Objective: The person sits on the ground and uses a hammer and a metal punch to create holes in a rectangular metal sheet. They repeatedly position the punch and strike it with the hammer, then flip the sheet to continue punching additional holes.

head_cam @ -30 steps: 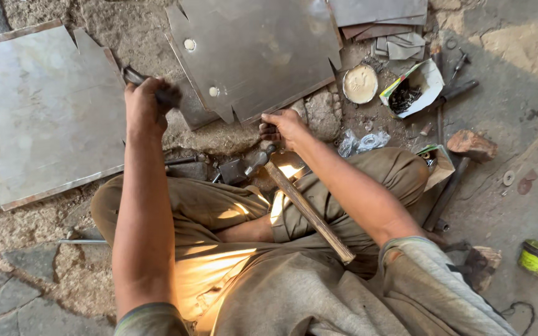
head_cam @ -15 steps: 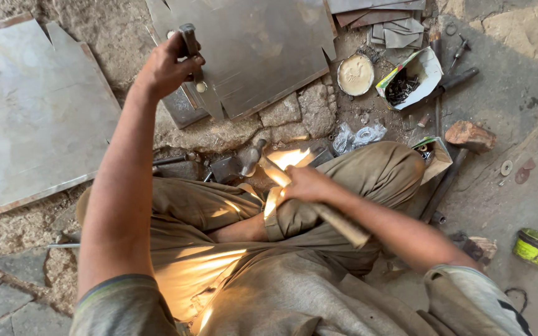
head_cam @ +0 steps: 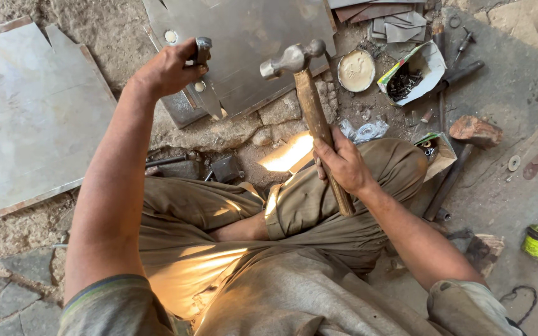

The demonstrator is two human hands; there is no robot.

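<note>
fingers (head_cam: 334, 163) of the right hand (head_cam: 342, 163) are clamped around the wooden handle of a ball-peen hammer (head_cam: 309, 112), its steel head raised over the metal sheet (head_cam: 263, 37) on the ground. left hand (head_cam: 168, 67) grips a small metal punch (head_cam: 202, 51) above the sheet's edge.

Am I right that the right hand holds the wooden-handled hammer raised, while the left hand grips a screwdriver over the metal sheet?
Not quite. The head view shows the left hand gripping a short metal punch, not a screwdriver. The rest stands: the right hand holds the hammer raised over the metal sheet.
</note>
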